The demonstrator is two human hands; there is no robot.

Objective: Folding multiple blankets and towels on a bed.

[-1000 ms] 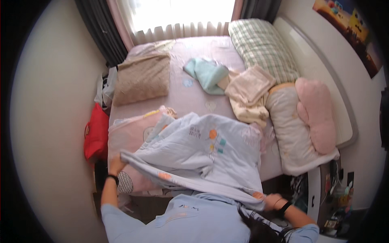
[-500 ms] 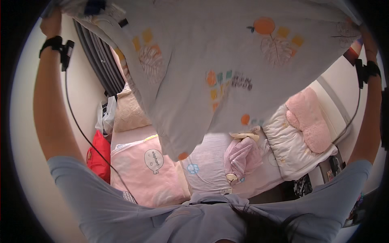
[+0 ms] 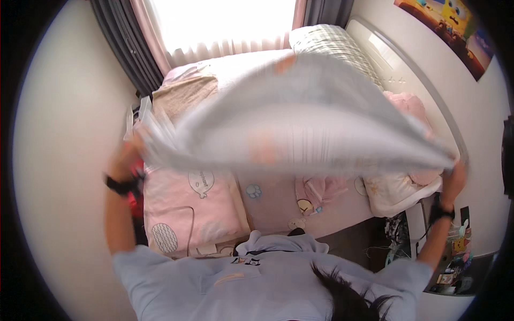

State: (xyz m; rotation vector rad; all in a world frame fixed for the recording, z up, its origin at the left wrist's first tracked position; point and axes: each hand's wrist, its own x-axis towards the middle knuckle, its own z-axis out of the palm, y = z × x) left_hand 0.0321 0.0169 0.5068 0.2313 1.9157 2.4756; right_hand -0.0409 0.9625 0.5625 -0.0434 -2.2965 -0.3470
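Note:
A pale grey bed sheet (image 3: 310, 128) with orange prints billows in the air over the bed, smeared by motion. My left hand (image 3: 128, 159) is closed on its left end, beside the wall. At the right end, my right hand (image 3: 454, 181) grips the other corner. Both arms reach out wide, and the cloth arches up between them. Beneath it lie a folded pink blanket (image 3: 187, 214) on the left and a crumpled pink cloth (image 3: 324, 191) in the middle. The sheet hides the middle of the bed.
A chequered pillow (image 3: 337, 51) leans by the headboard (image 3: 385, 51). Pink plush (image 3: 409, 105) and a white pillow (image 3: 399, 195) lie at the right. A beige blanket (image 3: 184, 96) is at the far left. Curtains (image 3: 120, 48) frame the window. A cluttered shelf (image 3: 458, 267) stands near my right arm.
Both my hands have come down from high up, bringing the sheet lower over the bed. It now bulges upward instead of hanging, and the window and far side of the bed show.

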